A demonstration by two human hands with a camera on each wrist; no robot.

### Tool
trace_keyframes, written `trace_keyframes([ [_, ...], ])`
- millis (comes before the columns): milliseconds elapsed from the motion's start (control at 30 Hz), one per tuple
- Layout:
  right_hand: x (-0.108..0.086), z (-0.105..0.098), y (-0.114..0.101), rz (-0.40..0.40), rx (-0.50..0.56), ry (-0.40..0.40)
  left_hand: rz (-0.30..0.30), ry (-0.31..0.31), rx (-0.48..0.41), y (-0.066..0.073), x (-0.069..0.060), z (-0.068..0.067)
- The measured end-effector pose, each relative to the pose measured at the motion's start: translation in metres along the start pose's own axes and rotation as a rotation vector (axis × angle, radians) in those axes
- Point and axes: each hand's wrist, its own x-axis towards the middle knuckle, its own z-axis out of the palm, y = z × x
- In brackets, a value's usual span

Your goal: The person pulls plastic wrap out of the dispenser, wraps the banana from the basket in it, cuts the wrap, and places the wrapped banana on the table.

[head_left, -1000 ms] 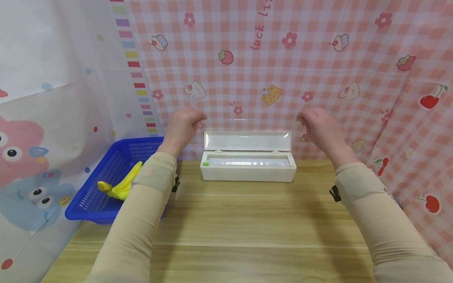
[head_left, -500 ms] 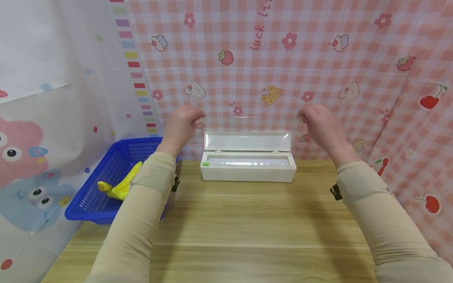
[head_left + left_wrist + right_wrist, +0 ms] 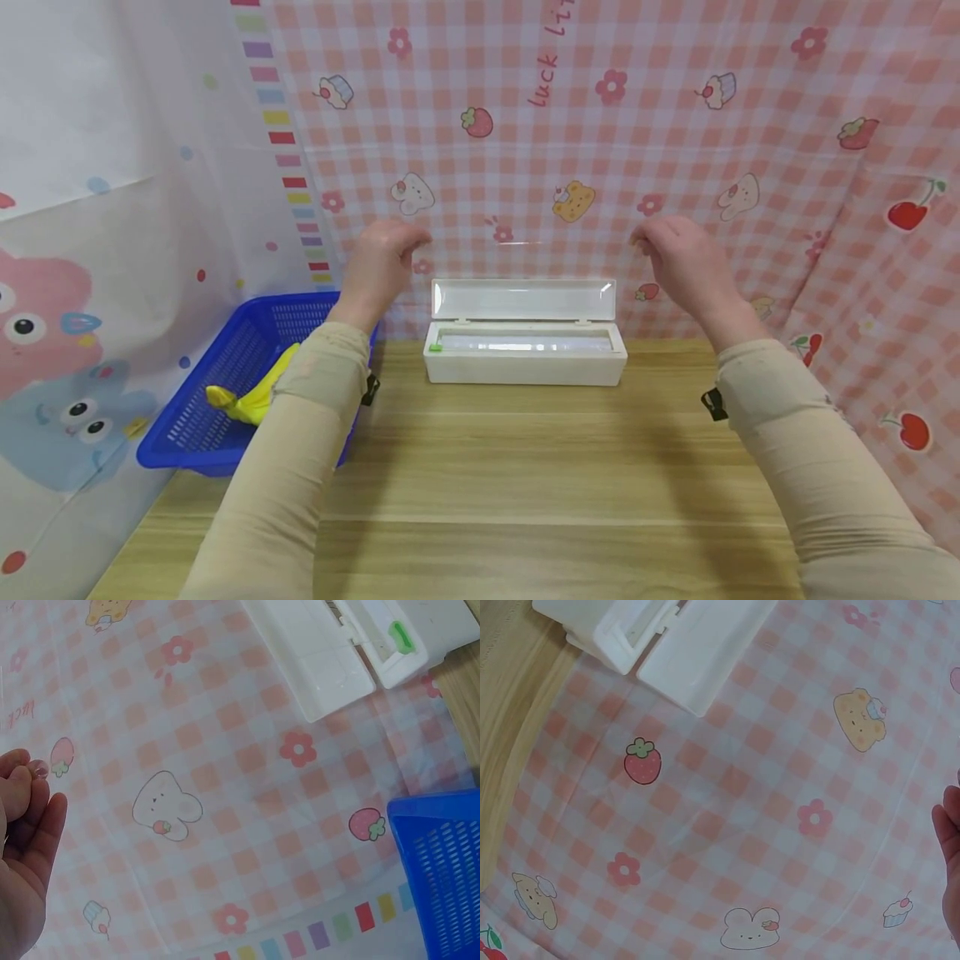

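A white cling film dispenser [image 3: 525,367] stands by the back cloth, its lid [image 3: 523,300] raised and a roll of clear film inside. Above it, my left hand [image 3: 378,262] pinches one side of a sheet of cling film [image 3: 521,243], which shows mainly as a thin bright glint. A crumpled bit of cling film [image 3: 40,769] pokes out between the left fingertips in the left wrist view. At about the same height on the other side, my right hand [image 3: 686,262] has thumb and fingers pinched together at the film's right side; its fingertips are partly cut off in the right wrist view.
A blue plastic basket [image 3: 197,461] holding yellow bananas [image 3: 258,404] stands on the left, partly behind the left forearm. The wooden table [image 3: 540,475] extends in front of the dispenser. A pink checked cloth [image 3: 525,167] hangs behind. The dispenser carries a small green piece [image 3: 436,348].
Both hands have risen slightly, the left drifting a little left. The glint on the film has moved up with them. Dispenser and basket have stayed in place.
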Motion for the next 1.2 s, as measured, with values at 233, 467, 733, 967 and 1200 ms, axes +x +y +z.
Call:
trace_keyframes([
  [233,0.003,-0.004,-0.002,-0.021,0.014,0.02,0.006,0.016,-0.008,0.002,0.001,-0.004],
  [467,0.005,-0.009,-0.005,-0.008,0.01,0.013,0.01,0.035,0.001,0.004,0.002,-0.007],
  [733,0.009,-0.013,-0.005,-0.055,0.0,0.055,0.026,0.044,-0.007,0.007,0.004,-0.012],
  [967,0.016,-0.017,-0.005,-0.091,0.0,0.076,0.018,0.043,0.022,0.008,0.006,-0.016],
  [1200,0.019,-0.02,-0.006,-0.118,0.018,0.119,0.032,0.058,0.019,0.007,0.009,-0.02],
])
